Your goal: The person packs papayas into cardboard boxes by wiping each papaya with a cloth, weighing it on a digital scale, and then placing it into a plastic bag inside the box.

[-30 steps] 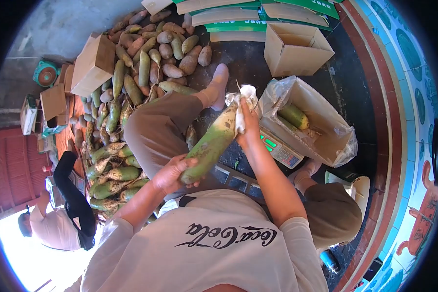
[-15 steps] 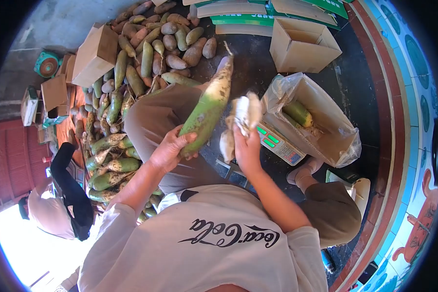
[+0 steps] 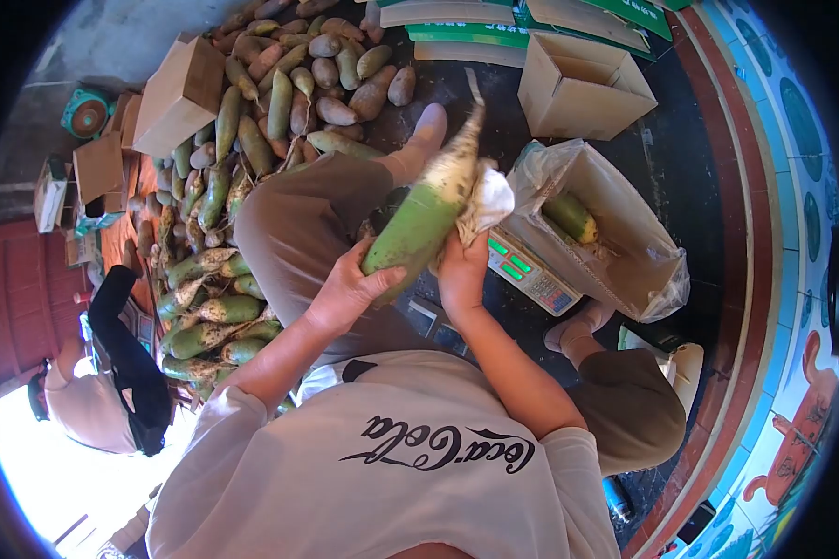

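Left hand (image 3: 350,291): fingers curled around the thick lower end of a radish, thumb across its near side; grip closed.

Right hand (image 3: 463,277): fingers bent around a bunched cloth, held up against the radish's right side; grip closed on the cloth.

Radish (image 3: 415,231), one: large, green at the thick end, pale toward the tip, marked with brown soil, ending in a thin root. Held tilted above the lap, root end pointing up and away to the right.

Cloth (image 3: 487,203), one: whitish, with tan patches, crumpled, beside the radish's pale part.

Scale (image 3: 538,279), one: green lit displays and a keypad, on the floor just right of the right hand.

Lined box (image 3: 645,291), one: cardboard with clear plastic over the rim, beside the scale; a green vegetable (image 3: 570,216) lies inside.

Carton (image 3: 583,104), one: open-topped, beyond the lined box.

Flattened cardboard (image 3: 475,35), several pieces: green and brown, stacked at the far edge.

Produce heap (image 3: 219,309): green radishes near, brownish-red roots farther off, left of the wearer's knee.

Tilted carton (image 3: 179,104), one: on the heap's left side.

Second person (image 3: 93,410): light top, dark trousers, far left.
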Demonstrator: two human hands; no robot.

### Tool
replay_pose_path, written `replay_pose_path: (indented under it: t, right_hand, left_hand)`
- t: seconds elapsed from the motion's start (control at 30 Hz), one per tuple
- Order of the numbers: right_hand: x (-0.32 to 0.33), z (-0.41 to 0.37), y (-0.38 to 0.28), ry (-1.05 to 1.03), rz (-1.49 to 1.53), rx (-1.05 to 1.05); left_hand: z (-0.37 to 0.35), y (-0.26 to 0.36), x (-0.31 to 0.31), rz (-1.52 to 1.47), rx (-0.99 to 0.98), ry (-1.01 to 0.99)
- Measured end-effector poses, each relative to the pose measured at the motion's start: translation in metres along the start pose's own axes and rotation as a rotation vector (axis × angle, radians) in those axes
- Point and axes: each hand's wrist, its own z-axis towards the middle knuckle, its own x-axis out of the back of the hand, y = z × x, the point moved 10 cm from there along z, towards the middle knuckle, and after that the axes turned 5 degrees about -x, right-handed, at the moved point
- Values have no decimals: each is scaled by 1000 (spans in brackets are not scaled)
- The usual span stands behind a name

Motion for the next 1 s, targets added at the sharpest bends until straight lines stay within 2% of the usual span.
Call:
replay_pose_path:
  t: [0.07, 0.1, 0.17, 0.23, 0.27, 0.33, 0.4, 0.43, 0.53, 0.57, 0.6, 0.67, 0.7, 0.8, 0.9, 1.0]
  right_hand:
    - [9, -14, 4, 10, 9, -17]
    - [16, -19, -4, 11, -200, 35]
    - [15, -30, -17, -84, -158, 54]
    - [-2, -40, -18, -248, -427, 244]
    - [-12, -56, -24, -223, -531, 412]
    - [-14, -66, 4, -377, -696, 373]
    - [2, -72, 32, -515, -862, 149]
    - [6, -73, 43, -582, -941, 35]
    - [26, -45, -38, -94, -765, 352]
    - [9, -46, -50, -100, -864, 525]
    - [-5, -37, -40, -260, -765, 262]
    - [-22, -67, -35, -392, -1059, 759]
    - [-9, -66, -15, -479, -1080, 707]
    - [65, -50, 78, -504, -1291, 378]
    - [96, -48, 103, -746, -1407, -34]
    - [78, -49, 60, -793, -1491, 54]
  left_hand:
    - [4, -3, 4, 71, -44, -14]
    - [7, -4, 5, 107, -67, -24]
    - [8, -9, 4, 5, 41, -18]
    - [10, -15, 1, -78, 89, -22]
    - [11, -18, -1, -113, 80, -26]
    - [18, -13, -2, -191, 54, -21]
    - [21, -4, 1, -279, 45, 6]
    - [20, 2, 1, -232, 62, -4]
    - [26, -1, 2, -198, 100, -111]
    - [28, -9, 0, -186, 113, -117]
    - [28, -17, -1, -212, 127, -82]
    - [24, -26, -5, -254, 150, -22]
    - [23, -21, -2, -202, 154, 70]
    - [23, -20, 1, -233, 222, -131]
    - [23, -21, 3, -199, 268, -149]
    - [22, -15, 4, -40, 291, -201]
